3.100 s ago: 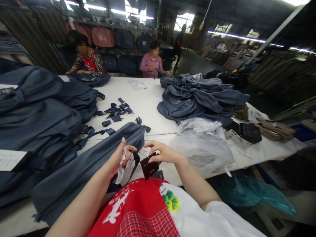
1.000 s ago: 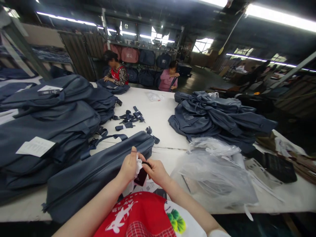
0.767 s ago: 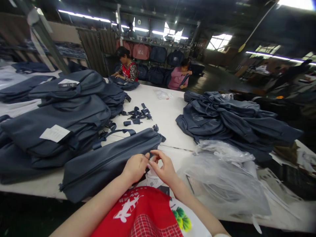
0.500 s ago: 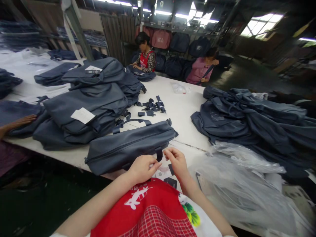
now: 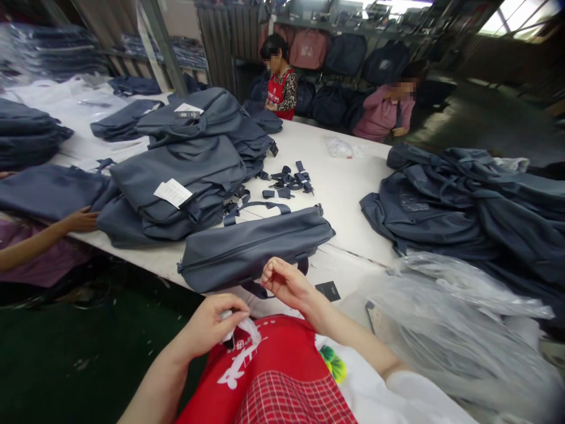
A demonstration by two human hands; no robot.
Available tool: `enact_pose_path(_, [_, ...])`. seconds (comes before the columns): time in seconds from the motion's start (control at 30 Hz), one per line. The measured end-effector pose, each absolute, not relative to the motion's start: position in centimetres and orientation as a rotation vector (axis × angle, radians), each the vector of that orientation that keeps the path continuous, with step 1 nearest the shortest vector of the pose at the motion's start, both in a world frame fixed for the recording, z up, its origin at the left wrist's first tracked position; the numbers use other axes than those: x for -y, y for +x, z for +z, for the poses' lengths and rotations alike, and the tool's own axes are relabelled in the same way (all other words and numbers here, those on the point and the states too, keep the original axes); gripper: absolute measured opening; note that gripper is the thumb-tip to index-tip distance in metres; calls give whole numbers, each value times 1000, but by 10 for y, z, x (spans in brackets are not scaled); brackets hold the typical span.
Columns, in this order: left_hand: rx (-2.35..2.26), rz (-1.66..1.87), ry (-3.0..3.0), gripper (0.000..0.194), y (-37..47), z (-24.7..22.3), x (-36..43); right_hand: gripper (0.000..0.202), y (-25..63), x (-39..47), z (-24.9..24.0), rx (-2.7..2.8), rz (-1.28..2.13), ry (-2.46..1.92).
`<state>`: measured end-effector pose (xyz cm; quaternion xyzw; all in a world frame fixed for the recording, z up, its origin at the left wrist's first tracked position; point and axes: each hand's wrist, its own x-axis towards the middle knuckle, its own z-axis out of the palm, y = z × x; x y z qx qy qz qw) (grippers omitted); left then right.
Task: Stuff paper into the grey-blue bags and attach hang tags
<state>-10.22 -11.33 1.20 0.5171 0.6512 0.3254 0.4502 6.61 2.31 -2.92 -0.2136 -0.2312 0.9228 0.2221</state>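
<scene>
A dark blue duffel bag [image 5: 251,244] lies on its side on the table before me, its long zip showing and its handle loops spread out. My left hand [image 5: 212,321], low in front of the red apron, is closed on a crumpled white wrapping [image 5: 251,330]; a small dark bit shows under the fingers. My right hand [image 5: 286,285] is pinched shut beside the bag's near handle [image 5: 302,265]. Whatever its fingertips hold, if anything, is too small to make out. A black card tag [image 5: 328,291] lies on the table near my right wrist.
Stacked blue bags [image 5: 176,176] stand at left, where a co-worker's hand [image 5: 82,220] touches one. Rolled straps [image 5: 291,178] lie beyond my bag. More bags [image 5: 441,206] and clear plastic sheeting [image 5: 454,330] cover the right side. Two people work across the table.
My left hand has moved left and down, away from the bag's handle, with the white wrapping in it. My right hand has shifted left along the bag. The view has turned slightly.
</scene>
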Motion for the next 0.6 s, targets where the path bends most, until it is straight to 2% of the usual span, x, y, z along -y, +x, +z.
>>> enact_pose_path(0.13, [-1716, 801, 989, 33, -125, 11, 129, 21, 47, -11, -34, 615, 2656, -534])
enact_pose_path(0.3, [-1608, 655, 1169, 24, -138, 6, 134, 20, 33, 1, -47, 528, 2820, -411])
enact_pose_path(0.47, [-1672, 720, 1154, 27, -143, -4, 132, 15, 29, 9, -62, 318, 2908, -427])
enact_pose_path(0.6, [-1465, 720, 1057, 28, -154, -6, 133, 16, 27, 12, -66, 301, 2929, -370])
